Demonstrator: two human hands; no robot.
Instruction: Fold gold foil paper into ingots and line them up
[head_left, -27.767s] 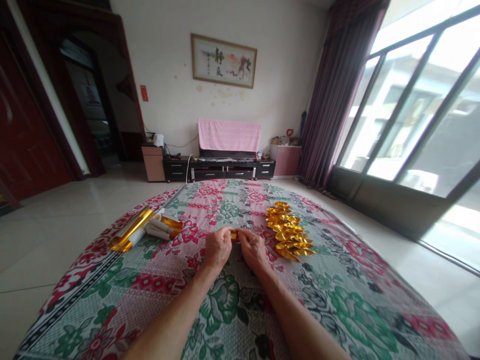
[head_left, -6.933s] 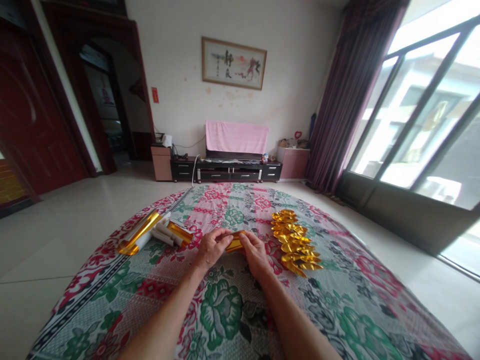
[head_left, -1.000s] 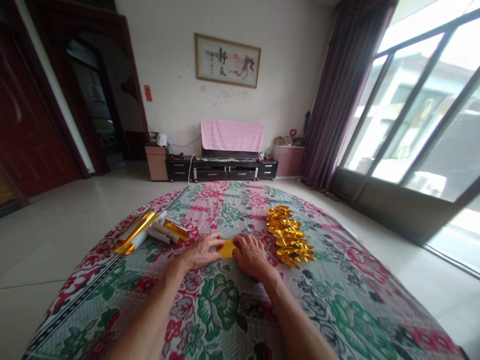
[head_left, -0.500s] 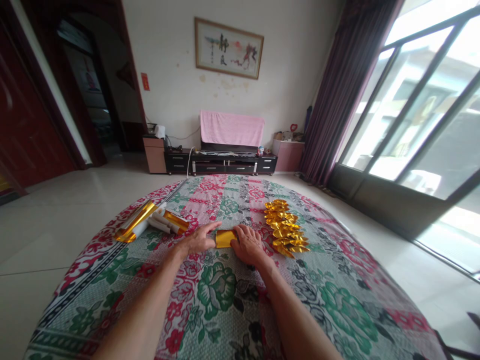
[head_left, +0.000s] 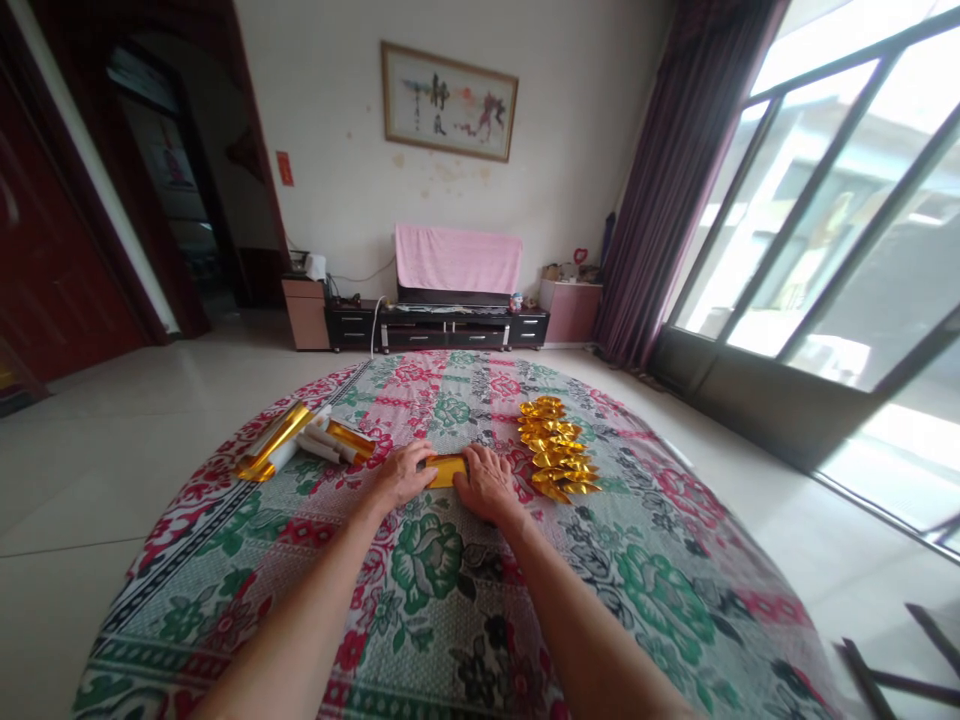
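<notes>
A small folded piece of gold foil paper [head_left: 447,472] lies on the flowered tablecloth in front of me. My left hand [head_left: 406,474] grips its left end, the thumb at the near side and the fingers curled over the far edge. At the right end my right hand [head_left: 486,482] holds it the same way, fingers bent and thumb pressed on the paper. The far edge looks slightly raised or folded over. Right of my right hand stands a row of folded gold foil pieces [head_left: 559,450], overlapping one another.
Rolls of gold foil paper [head_left: 289,440] with white backs lie at the table's left. A patterned tablecloth [head_left: 427,570] covers the round table. Beyond it stand a low black cabinet [head_left: 450,330] and a pink cloth [head_left: 459,258]. Dark chair or stool legs [head_left: 892,670] show at lower right.
My left hand has moved in from beside the paper and closed on its left end. The right hand stays on the right end. The view has shifted slightly.
</notes>
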